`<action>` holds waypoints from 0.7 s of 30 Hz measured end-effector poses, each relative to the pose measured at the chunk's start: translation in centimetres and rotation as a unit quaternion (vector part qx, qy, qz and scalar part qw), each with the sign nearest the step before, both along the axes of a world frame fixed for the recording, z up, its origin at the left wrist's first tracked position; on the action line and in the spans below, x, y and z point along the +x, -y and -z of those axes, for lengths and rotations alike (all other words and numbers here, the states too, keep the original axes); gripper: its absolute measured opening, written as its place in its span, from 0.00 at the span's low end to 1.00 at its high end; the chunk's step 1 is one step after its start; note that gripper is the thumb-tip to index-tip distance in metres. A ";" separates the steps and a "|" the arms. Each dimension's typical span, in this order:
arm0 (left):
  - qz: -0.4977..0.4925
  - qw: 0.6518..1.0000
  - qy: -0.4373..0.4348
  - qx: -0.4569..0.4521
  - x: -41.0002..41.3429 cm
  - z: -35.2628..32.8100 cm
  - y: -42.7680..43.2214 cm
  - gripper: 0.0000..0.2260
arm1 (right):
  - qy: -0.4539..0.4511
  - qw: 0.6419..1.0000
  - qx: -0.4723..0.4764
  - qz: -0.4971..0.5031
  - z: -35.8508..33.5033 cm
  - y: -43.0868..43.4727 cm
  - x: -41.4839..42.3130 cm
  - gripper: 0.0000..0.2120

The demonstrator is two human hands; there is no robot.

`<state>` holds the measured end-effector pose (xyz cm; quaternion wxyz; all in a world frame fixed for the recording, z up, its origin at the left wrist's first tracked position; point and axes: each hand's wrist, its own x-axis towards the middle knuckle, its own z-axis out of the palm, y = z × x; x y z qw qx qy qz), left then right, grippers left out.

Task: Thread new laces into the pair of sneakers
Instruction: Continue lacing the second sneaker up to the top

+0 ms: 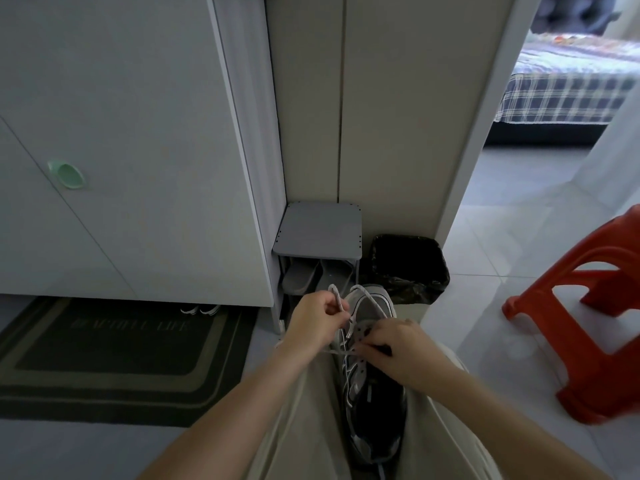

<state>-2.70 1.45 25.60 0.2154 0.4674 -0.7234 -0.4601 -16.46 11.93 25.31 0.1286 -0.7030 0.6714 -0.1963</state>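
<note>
Between the legs [304, 410] I see the sneaker [377, 410], toe away | left hand [315, 323] grips the white lace [360, 292] looped above it | right hand [398, 348] pinches the lace at the eyelets [362, 332] | hands close together

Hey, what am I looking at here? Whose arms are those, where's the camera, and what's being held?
There is no machine here. A person wears one wide camera on the head, looking forward and down, so the two bare arms coming in from the bottom are their own. A grey and black sneaker lies in their lap, toe pointing away. The left hand pinches a loop of the white lace, held up above the shoe. The right hand appears to pinch the lace at the eyelets, as if threading it. On the floor ahead are a small grey shoe rack with slippers inside, a black-lined bin, a dark door mat on the left and a red plastic stool on the right.
</note>
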 end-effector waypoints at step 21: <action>0.036 0.992 0.079 -0.095 -1.1 1.0 -1.0 0.09 | 0.006 0.977 0.036 0.208 0.1 0.1 0.8 0.07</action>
